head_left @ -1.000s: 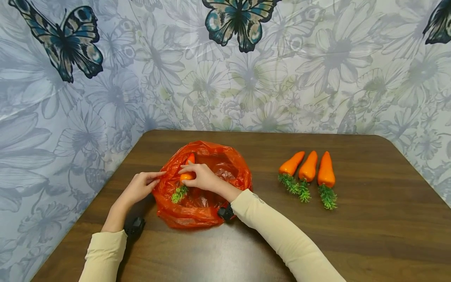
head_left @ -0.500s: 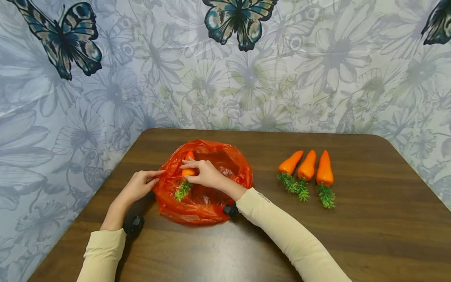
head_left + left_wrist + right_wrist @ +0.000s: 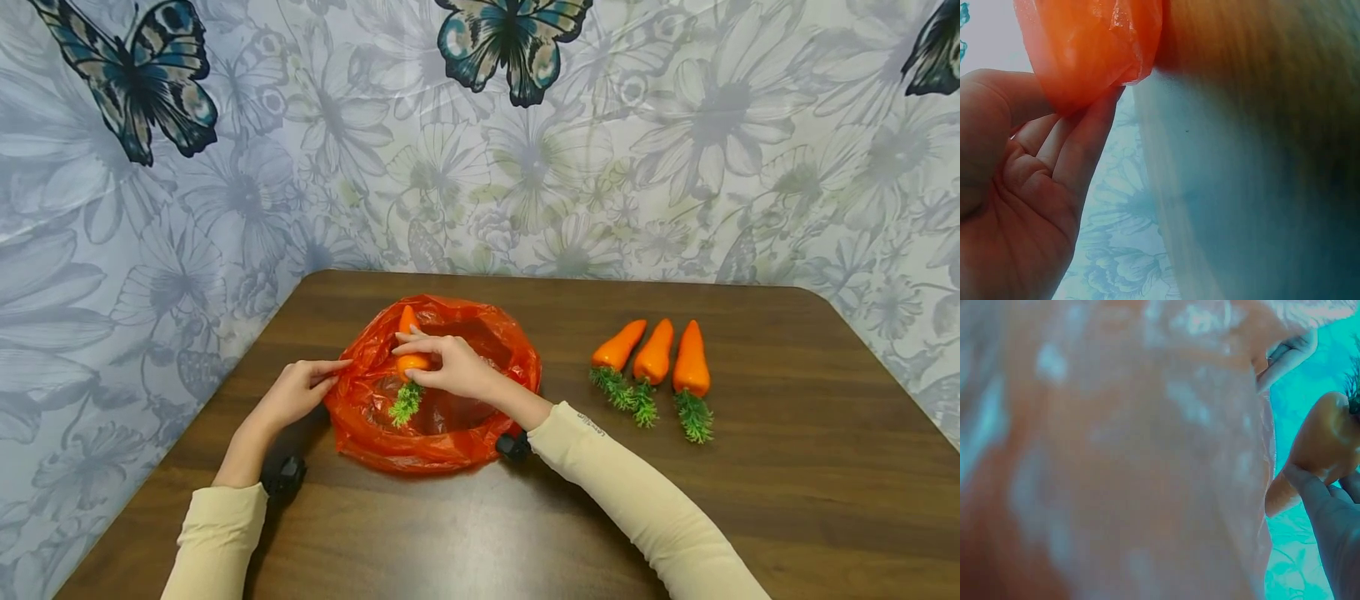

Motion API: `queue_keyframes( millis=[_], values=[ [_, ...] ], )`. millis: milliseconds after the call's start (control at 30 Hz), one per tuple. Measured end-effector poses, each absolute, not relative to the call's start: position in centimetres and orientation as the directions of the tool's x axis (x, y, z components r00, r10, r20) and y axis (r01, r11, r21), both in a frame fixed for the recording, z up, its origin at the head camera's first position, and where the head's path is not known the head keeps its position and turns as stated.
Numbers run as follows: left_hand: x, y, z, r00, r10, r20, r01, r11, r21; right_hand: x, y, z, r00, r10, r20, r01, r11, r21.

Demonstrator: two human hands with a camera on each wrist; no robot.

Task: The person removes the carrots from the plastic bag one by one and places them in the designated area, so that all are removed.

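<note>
An orange toy carrot [image 3: 412, 363] with a green leafy top is gripped by my right hand [image 3: 459, 367], over the mouth of a red plastic bag [image 3: 442, 461]. The right wrist view shows the same carrot [image 3: 1322, 440] between the fingers, with the blurred bag [image 3: 1147, 456] filling most of that view. At the bag's left edge, my left hand [image 3: 292, 393] pinches the rim. In the left wrist view, thumb and fingers of the left hand [image 3: 1035, 169] close on the bag's plastic [image 3: 1094, 50].
Right of the bag, three more toy carrots lie on the brown wooden table [image 3: 780, 467]: a left one [image 3: 618, 345], a middle one [image 3: 654, 353] and a right one [image 3: 691, 360]. A patterned butterfly backdrop [image 3: 637, 167] hangs behind the table.
My right hand has moved a little to the right and away from me with the carrot. The left hand keeps its hold on the bag's rim, and the three carrots have not moved.
</note>
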State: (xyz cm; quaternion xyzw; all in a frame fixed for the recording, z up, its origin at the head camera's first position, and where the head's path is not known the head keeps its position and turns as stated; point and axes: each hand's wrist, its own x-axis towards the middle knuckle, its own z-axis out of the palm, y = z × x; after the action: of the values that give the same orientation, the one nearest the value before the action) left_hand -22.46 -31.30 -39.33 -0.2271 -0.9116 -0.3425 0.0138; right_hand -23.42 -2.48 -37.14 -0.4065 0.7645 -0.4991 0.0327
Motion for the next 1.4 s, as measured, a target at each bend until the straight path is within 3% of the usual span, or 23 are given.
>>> queue_keyframes(
  millis=[567,900,1067,1400],
  values=[
    [-22.3,-31.2,-39.0,-0.897,0.403,0.181,0.423,0.664,0.616,-22.3,2.8,-34.8,-0.676,-0.601,0.427,-0.622,0.154,-0.768],
    [-22.4,-31.1,-39.2,-0.895,0.407,0.183,0.428,0.666,0.611,-19.1,8.3,-30.9,-0.708,-0.534,0.462,-0.637,0.201,-0.744],
    [-22.4,-31.1,-39.4,-0.901,0.400,0.166,0.411,0.670,0.618,-19.0,11.7,-31.4,-0.728,-0.491,0.478,-0.623,0.184,-0.760],
    [-22.4,-31.2,-39.4,-0.909,0.391,0.146,0.390,0.672,0.630,-19.1,18.8,-33.1,-0.765,-0.422,0.487,-0.623,0.290,-0.726]
  ],
)
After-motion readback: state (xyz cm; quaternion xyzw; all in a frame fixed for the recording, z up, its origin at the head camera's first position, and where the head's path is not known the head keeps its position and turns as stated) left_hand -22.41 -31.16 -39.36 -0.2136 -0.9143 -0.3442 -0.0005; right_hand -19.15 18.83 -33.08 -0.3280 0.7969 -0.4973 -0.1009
